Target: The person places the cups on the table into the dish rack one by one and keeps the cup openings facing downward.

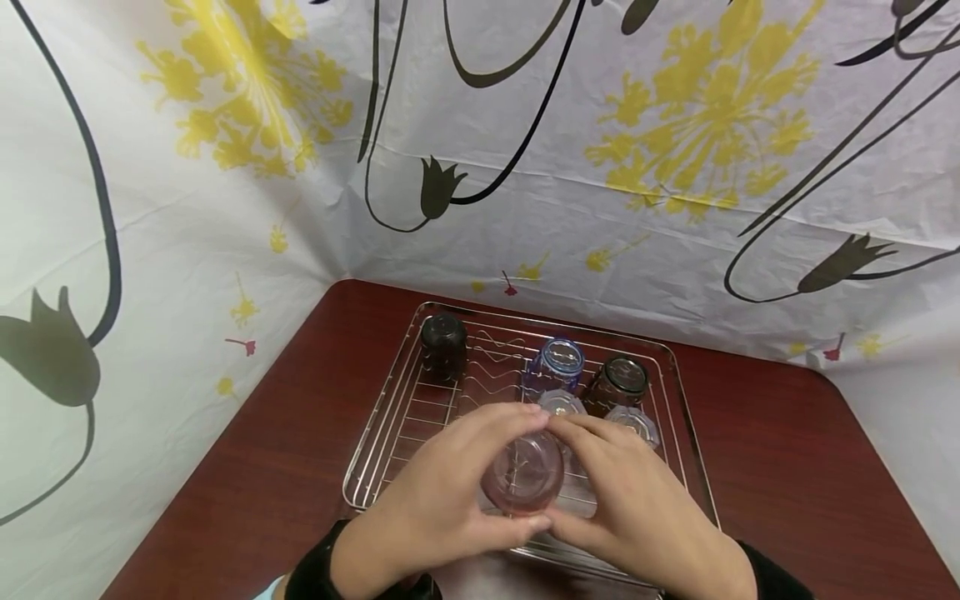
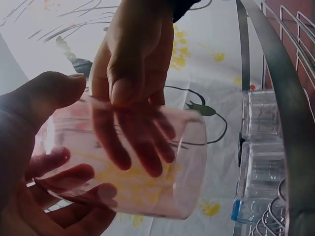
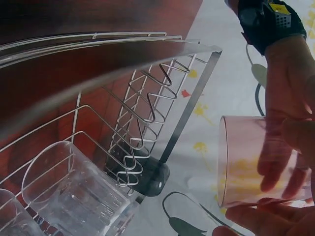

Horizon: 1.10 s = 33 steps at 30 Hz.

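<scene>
A pink tinted drinking glass (image 1: 525,479) is held between both hands over the near part of the wire rack. My left hand (image 1: 438,487) holds its left side, fingers curved along the far side and thumb along the near side. From the opposite side, my right hand (image 1: 637,496) curves round the same glass, and the two hands' fingertips meet in the head view. In the right wrist view the pink glass (image 3: 246,162) has its thin-rimmed end toward the rack. Several fingers show through its wall in the left wrist view.
The metal wire rack (image 1: 542,322) stands on a dark red wooden table (image 1: 262,467). On it are a black glass (image 1: 444,346), a blue glass (image 1: 561,358), a dark brown glass (image 1: 625,377) and clear glasses (image 1: 633,423). Patterned white cloth (image 1: 525,242) hangs behind the table.
</scene>
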Tool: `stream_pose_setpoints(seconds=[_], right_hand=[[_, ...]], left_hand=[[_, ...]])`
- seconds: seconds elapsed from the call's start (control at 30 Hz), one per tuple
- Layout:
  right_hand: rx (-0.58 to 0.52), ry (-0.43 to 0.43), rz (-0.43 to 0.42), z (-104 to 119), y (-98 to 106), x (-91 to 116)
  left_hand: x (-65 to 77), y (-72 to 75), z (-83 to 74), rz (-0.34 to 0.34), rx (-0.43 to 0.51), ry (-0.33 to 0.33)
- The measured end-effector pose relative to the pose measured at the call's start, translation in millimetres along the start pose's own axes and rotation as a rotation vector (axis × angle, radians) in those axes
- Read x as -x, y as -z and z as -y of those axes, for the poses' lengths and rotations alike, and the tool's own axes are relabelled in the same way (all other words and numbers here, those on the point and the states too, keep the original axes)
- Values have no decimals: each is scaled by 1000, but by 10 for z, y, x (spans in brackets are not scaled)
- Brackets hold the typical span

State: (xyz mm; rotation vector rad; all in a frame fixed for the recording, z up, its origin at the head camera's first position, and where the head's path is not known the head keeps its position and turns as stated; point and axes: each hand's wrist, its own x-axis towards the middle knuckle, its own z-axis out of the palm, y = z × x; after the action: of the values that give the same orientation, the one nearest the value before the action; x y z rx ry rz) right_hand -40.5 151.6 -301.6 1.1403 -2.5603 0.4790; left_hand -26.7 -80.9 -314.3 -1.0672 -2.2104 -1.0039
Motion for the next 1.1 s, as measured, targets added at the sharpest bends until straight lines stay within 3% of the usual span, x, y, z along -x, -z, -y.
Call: stream_pose_setpoints(seconds=[0.27, 0.57, 0.83, 1.1], right_hand=[[34, 24, -10, -80, -1, 60], [85, -58, 8, -193, 32, 148], [105, -103, -38, -248, 55, 179], [141, -124, -16, -283, 53, 237]], left_hand=[[-9, -23, 28, 106, 21, 158], [-48, 168, 135, 206, -38, 380], [-83, 268, 263, 239, -141, 448], [-86, 342, 417, 290, -223, 529]])
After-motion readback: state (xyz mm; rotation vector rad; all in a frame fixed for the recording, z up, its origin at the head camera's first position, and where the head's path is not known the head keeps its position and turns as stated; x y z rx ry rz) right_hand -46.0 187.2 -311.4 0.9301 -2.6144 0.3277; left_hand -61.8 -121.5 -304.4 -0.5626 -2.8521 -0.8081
